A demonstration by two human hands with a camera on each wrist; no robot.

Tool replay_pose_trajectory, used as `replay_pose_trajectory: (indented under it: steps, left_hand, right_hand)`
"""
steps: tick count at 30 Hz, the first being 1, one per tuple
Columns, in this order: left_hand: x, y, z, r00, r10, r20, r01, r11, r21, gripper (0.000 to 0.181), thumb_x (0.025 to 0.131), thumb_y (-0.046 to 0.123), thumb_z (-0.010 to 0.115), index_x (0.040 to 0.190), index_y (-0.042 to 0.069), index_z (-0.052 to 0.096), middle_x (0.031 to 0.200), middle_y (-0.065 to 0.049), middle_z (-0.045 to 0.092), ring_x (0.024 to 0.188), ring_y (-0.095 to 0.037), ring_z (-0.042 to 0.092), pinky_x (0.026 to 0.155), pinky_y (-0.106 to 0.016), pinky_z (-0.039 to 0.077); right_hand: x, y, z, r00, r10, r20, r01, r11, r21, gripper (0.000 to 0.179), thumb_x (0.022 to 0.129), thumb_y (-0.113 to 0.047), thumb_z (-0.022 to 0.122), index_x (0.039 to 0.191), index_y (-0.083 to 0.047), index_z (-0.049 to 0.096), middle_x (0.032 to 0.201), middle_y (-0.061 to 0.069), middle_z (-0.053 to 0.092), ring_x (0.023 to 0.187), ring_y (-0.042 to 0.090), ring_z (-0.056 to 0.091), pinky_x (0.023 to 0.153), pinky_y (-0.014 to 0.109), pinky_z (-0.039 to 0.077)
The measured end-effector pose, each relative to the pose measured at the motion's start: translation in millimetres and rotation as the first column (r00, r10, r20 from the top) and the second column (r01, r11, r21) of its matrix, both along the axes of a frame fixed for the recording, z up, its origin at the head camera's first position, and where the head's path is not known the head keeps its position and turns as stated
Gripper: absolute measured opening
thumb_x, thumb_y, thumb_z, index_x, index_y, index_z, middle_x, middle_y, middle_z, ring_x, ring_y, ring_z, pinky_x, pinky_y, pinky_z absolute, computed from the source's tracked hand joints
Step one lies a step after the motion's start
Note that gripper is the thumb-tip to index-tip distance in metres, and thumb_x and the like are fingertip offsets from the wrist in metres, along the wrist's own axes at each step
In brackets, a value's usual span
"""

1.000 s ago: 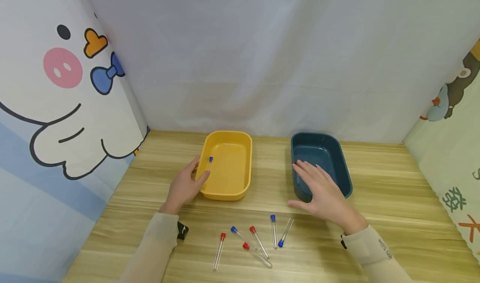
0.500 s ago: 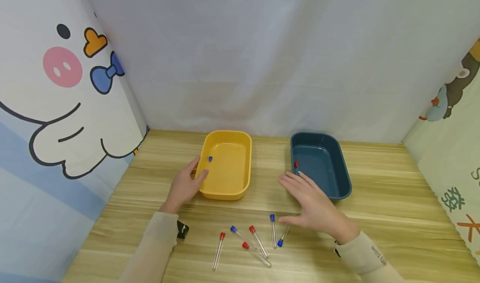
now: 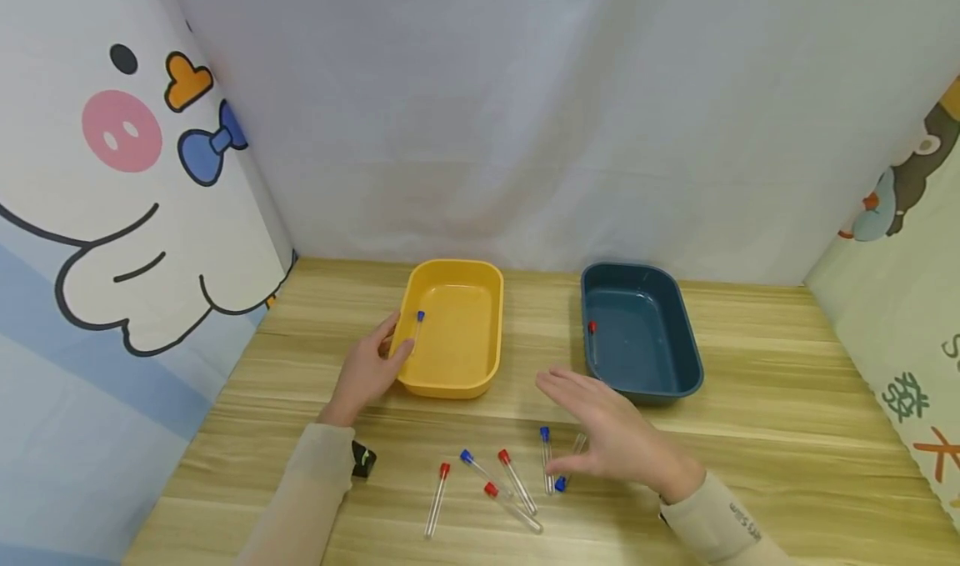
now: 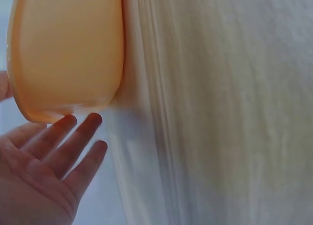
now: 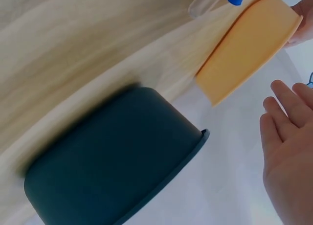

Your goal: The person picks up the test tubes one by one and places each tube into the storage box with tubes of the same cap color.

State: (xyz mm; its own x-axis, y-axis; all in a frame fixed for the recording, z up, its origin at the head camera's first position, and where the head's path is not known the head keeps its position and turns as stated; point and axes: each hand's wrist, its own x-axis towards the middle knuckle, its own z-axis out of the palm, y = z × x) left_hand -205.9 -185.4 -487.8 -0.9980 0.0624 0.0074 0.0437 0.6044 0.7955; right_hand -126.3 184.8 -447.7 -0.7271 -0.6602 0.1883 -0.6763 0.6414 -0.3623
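Tubes on wood-grain table, pale cloth behind

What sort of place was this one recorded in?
Probably a makeshift tabletop recording booth: a wood-grain table with a plain pale backdrop behind it and cartoon-printed hangings on both sides. The capped tubes alone don't make it a lab.

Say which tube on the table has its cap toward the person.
The rightmost loose tube: its blue cap sits at the near end; the other five point theirs away.
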Motion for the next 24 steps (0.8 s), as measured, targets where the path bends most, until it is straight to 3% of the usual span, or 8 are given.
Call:
replay_pose_trajectory:
  steps: [9, 15, 24]
  left_hand:
    - [1.6, -2.0, -5.1, 0.998, 0.002, -0.056, -0.002, 1.000, 0.004, 0.064, 0.102, 0.031, 0.067, 0.157, 0.010, 0.044, 0.136, -0.024, 0.066, 0.109, -0.033, 0.072, 0.084, -0.036, 0.062]
    - [1.5, -3.6, -10.7, 0.998, -0.010, -0.069, 0.014, 0.999, 0.045, 0.064, 0.100, 0.029, 0.069, 0.157, 0.009, 0.044, 0.134, -0.025, 0.067, 0.108, -0.033, 0.073, 0.079, -0.028, 0.062]
    - [0.3, -5.6, -11.1, 0.999, -0.027, -0.041, 0.028, 0.999, 0.045, 0.070, 0.099, 0.033, 0.070, 0.159, 0.011, 0.040, 0.139, -0.023, 0.065, 0.109, -0.031, 0.074, 0.081, -0.029, 0.063]
  right_hand:
    - [3.9, -1.2, -8.7, 0.999, 0.017, 0.046, -0.019, 0.999, 0.039, 0.103, 0.074, -0.057, 0.087, 0.155, -0.007, 0.046, 0.160, 0.012, 0.048, 0.150, 0.033, 0.043, 0.120, 0.053, 0.041]
    - [4.6, -0.6, -17.3, 0.994, 0.003, 0.111, -0.011, 0.997, 0.071, 0.105, 0.073, -0.057, 0.088, 0.155, -0.007, 0.045, 0.161, 0.013, 0.047, 0.150, 0.035, 0.043, 0.121, 0.057, 0.038]
    - [4.8, -0.6, -27.9, 0.984, -0.009, 0.177, -0.011, 0.993, 0.116, 0.102, 0.073, -0.057, 0.089, 0.153, -0.008, 0.048, 0.155, 0.007, 0.052, 0.145, 0.030, 0.048, 0.118, 0.053, 0.043]
